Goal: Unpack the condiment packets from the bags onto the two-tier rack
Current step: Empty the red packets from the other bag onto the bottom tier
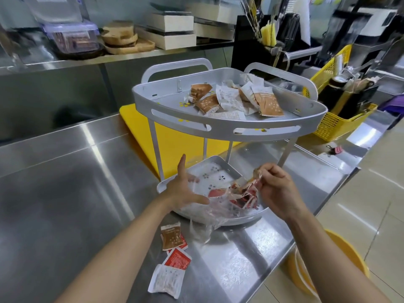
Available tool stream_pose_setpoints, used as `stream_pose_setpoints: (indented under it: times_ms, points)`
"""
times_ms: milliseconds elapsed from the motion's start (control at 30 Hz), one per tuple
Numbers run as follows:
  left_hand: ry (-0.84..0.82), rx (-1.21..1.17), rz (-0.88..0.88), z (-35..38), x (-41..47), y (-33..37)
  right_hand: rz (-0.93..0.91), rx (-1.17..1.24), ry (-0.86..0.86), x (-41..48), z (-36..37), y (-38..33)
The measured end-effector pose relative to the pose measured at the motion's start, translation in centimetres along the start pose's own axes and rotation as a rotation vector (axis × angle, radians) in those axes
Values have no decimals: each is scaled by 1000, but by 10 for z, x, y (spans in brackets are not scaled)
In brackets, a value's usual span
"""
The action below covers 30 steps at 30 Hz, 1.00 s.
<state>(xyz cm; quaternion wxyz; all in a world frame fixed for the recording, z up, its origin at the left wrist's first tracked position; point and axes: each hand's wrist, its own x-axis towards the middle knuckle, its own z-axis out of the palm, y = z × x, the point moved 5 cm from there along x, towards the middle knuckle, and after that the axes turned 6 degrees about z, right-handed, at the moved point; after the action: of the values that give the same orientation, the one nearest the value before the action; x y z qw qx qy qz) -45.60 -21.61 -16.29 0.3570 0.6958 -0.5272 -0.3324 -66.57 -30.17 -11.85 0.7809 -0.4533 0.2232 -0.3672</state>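
On the upper tier (227, 127) of the two-tier rack (176, 64), brown and white condiment packets (240, 101) lie in a loose heap. Over the lower tier (215, 159), your right hand (275, 189) pinches the top of a clear bag (218, 207) with red packets (240, 193) inside. Your left hand (181, 189) is spread wide, fingers straight, at the bag's side. A few loose packets (172, 237) lie near the front edge of the bench (76, 171). A yellow board (140, 123) lies under the rack, and a yellow basket (334, 125) stands towards the far right end.

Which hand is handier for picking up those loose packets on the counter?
Probably the left hand: it is open, and the loose packets lie beside its forearm. The right hand is pinching the clear bag.
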Motion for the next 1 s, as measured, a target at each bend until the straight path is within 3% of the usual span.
stream_pose_setpoints:
  times_ms: [100,200,300,433,567,733,900,1000]
  points:
    - [17,200,2,6,3,1,-15,4,30,0,0,1]
    - [46,18,11,12,3,1,14,-83,122,-1,-11,8]
    - [66,-191,2,11,-7,10,100,-419,176,-2,-17,15]
    - [76,-176,-63,7,-12,8,162,-819,167,-1,-17,24]
    - [130,-208,-56,-4,-13,14,232,-808,355,-2,-30,29]
    - [134,52,53,-39,-6,28,108,-817,308,3,-18,7]
    - [414,-3,199,-76,-22,62,-81,-681,321,7,-4,-18]
    - [564,380,69,-87,-36,72,-195,-588,341,8,3,-25]
